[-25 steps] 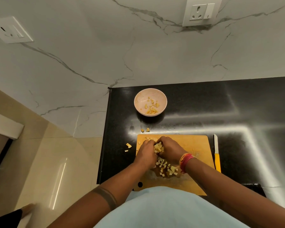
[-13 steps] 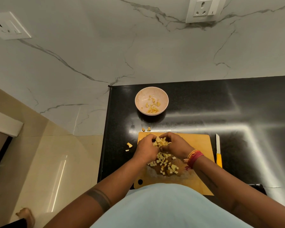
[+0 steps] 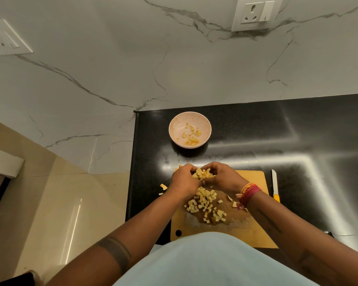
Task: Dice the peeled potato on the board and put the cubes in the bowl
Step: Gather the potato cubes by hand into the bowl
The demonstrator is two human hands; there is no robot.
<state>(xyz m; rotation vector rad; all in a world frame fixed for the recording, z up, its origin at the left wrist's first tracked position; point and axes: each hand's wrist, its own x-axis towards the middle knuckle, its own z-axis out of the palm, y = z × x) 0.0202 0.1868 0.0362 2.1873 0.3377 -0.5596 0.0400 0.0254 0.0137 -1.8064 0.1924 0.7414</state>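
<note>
Head view: the left hand (image 3: pixel 184 181) and right hand (image 3: pixel 223 177) are cupped together around a heap of potato cubes (image 3: pixel 202 174) above the cutting board (image 3: pixel 252 205). More loose cubes (image 3: pixel 205 205) lie at 6 o'clock; the bowl (image 3: pixel 175 125) sits at 12, the knife (image 3: pixel 274 185) at 3.

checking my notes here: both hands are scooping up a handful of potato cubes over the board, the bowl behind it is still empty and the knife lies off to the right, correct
Not quite: the bowl is not empty. The head view shows a few potato cubes already lying in it. The rest holds: the left hand and right hand cup a handful over the board, and the knife lies to the right.
</note>
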